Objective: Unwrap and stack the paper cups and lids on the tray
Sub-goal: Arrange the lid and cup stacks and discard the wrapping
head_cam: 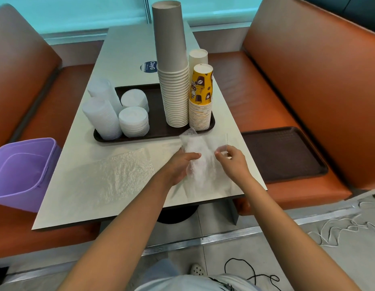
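A: Entry, fingers first. Left hand (178, 164): fingers curled, gripping the left edge of a clear plastic wrapper (200, 156). Right hand (230, 159): thumb and forefinger pinched on the wrapper's right edge. Both closed on the film; nothing else held.

B: Orientation of the wrapper?

A: Long axis runs away from the person, toward the tray (155, 134). Far end nearly touches the tray's near rim, just beside the yellow printed cup stack (201, 97). The hands sit at either side of its near half, about level, so neither is clearly nearer. Whether anything remains inside is hard to tell; it looks flat and empty.

B: Other film?

A: A second sheet of clear film (119, 175) lies spread on the worktop (127, 45), to the left of the left hand.

B: Containers?

A: Tray holds the tall grey-and-white cup stack (174, 70), the yellow stack, a white cup stack (198, 56) behind it, and four lid stacks (119, 110) at the left end. Purple bin (23, 173) on the left bench: contents not visible. Second brown tray (285, 154) on the right bench: nothing seen on it.

B: Judgement?

A: Stacking looks done; the wrapper probably belongs in the bin, well off to the left, so the left hand has the shorter reach.
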Demonstrator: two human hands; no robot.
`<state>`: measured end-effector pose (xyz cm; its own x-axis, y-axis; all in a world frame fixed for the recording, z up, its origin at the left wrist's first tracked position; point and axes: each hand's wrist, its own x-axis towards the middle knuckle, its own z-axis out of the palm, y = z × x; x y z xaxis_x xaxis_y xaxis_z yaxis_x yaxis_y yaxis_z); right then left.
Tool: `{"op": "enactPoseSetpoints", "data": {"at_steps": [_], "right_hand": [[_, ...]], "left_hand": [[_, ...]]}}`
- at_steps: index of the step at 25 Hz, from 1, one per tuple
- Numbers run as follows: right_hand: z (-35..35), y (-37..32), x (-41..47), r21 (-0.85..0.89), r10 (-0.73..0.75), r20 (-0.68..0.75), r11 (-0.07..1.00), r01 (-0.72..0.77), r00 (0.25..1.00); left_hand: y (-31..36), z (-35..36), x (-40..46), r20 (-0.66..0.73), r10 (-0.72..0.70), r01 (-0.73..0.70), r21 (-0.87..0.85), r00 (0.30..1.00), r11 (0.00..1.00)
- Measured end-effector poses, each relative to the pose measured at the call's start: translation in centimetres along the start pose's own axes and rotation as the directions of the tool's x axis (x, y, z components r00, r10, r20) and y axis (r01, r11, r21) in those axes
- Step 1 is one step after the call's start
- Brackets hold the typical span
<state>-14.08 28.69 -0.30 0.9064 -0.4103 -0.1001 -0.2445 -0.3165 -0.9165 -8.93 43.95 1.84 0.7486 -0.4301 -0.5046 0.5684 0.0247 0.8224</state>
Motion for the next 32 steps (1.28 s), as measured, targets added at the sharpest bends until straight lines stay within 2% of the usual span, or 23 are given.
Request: {"op": "enactPoseSetpoints", "data": {"at_steps": [2, 4, 6, 7, 10, 12, 14, 15, 16, 18, 20, 21, 22, 23, 24, 25, 26, 27, 29, 31, 32], "right_hand": [[-0.3, -1.3, 0.1, 0.037, -0.048, 0.027, 0.998, 0.047, 0.998], [-0.8, -3.1, 0.5, 0.049, -0.114, 0.130, 0.993, 0.108, 0.985], [-1.4, -5.6, 0.9, 0.028, -0.171, 0.293, 0.985, 0.171, 0.941], [-1.7, -6.8, 1.1, 0.013, -0.193, 0.353, 0.979, 0.201, 0.915], [-1.9, -10.5, 1.3, 0.055, -0.273, 0.393, 0.960, 0.273, 0.878], [-1.7, -12.3, 1.5, 0.159, -0.314, 0.375, 0.949, 0.273, 0.872], [-1.6, -14.0, 1.1, 0.321, -0.313, 0.386, 0.928, 0.192, 0.868], [-1.3, -14.6, 0.8, 0.358, -0.293, 0.398, 0.922, 0.146, 0.869], [-1.0, -15.3, 0.3, 0.339, -0.266, 0.419, 0.933, 0.122, 0.868], [0.6, -16.0, -0.9, 0.151, -0.201, 0.456, 0.978, 0.147, 0.867], [2.6, -15.7, -1.5, 0.064, -0.225, 0.470, 0.973, 0.222, 0.853], [3.7, -15.2, -1.4, 0.057, -0.276, 0.431, 0.959, 0.279, 0.859], [4.6, -14.6, -1.3, 0.021, -0.315, 0.334, 0.945, 0.327, 0.888], [5.3, -13.5, -0.6, -0.053, -0.316, 0.179, 0.943, 0.330, 0.932], [5.5, -12.8, -0.1, -0.104, -0.265, 0.019, 0.958, 0.266, 0.964], [5.5, -12.2, 0.2, -0.084, -0.145, -0.078, 0.987, 0.138, 0.986], [5.3, -11.8, 0.5, 0.012, 0.019, -0.066, 1.000, -0.018, 0.998], [5.2, -11.3, 0.8, 0.138, 0.186, 0.047, 0.972, -0.191, 0.981], [4.9, -10.3, 0.8, 0.290, 0.398, 0.271, 0.834, -0.469, 0.876], [4.8, -9.0, 1.2, 0.367, 0.457, 0.386, 0.721, -0.588, 0.801], [5.1, -8.2, 1.2, 0.405, 0.428, 0.485, 0.663, -0.630, 0.762]], "left_hand": [[0.6, -0.7, -0.1, -0.072, 0.070, -0.062, 0.104, 0.995, 0.993], [1.5, -1.8, -0.4, -0.122, 0.235, -0.194, 0.282, 0.964, 0.940], [3.4, -2.7, -1.0, -0.077, 0.422, -0.372, 0.349, 0.903, 0.860], [4.5, -3.0, -1.5, -0.021, 0.456, -0.421, 0.351, 0.890, 0.837], [7.1, -4.3, -2.4, 0.243, 0.393, -0.461, 0.417, 0.887, 0.783], [7.9, -4.6, -2.4, 0.295, 0.377, -0.473, 0.416, 0.878, 0.777], [8.5, -4.2, -2.7, 0.270, 0.408, -0.484, 0.348, 0.872, 0.803], [8.9, -4.1, -2.9, 0.289, 0.398, -0.471, 0.260, 0.871, 0.843], [9.3, -3.9, -3.0, 0.327, 0.370, -0.429, 0.129, 0.870, 0.894], [9.6, -3.9, -3.0, 0.389, 0.337, -0.309, -0.134, 0.857, 0.941], [9.5, -4.5, -2.7, 0.276, 0.270, -0.213, -0.219, 0.923, 0.952], [9.3, -5.0, -2.5, 0.209, 0.219, -0.171, -0.228, 0.953, 0.959], [9.2, -5.7, -2.2, 0.196, 0.172, -0.121, -0.251, 0.965, 0.960], [9.0, -6.3, -2.1, 0.197, 0.136, -0.074, -0.295, 0.971, 0.953], [8.9, -6.8, -2.0, 0.207, 0.117, -0.038, -0.351, 0.971, 0.936], [8.9, -7.4, -2.0, 0.219, 0.117, -0.019, -0.405, 0.969, 0.914], [8.9, -7.7, -2.1, 0.236, 0.126, -0.008, -0.446, 0.964, 0.895], [8.9, -8.0, -2.2, 0.248, 0.138, -0.002, -0.482, 0.959, 0.876], [9.0, -8.4, -2.0, 0.280, 0.173, 0.007, -0.542, 0.944, 0.840], [9.1, -8.4, -1.9, 0.351, 0.252, 0.002, -0.587, 0.902, 0.809], [9.1, -8.3, -2.0, 0.383, 0.298, -0.003, -0.610, 0.874, 0.793]]}}
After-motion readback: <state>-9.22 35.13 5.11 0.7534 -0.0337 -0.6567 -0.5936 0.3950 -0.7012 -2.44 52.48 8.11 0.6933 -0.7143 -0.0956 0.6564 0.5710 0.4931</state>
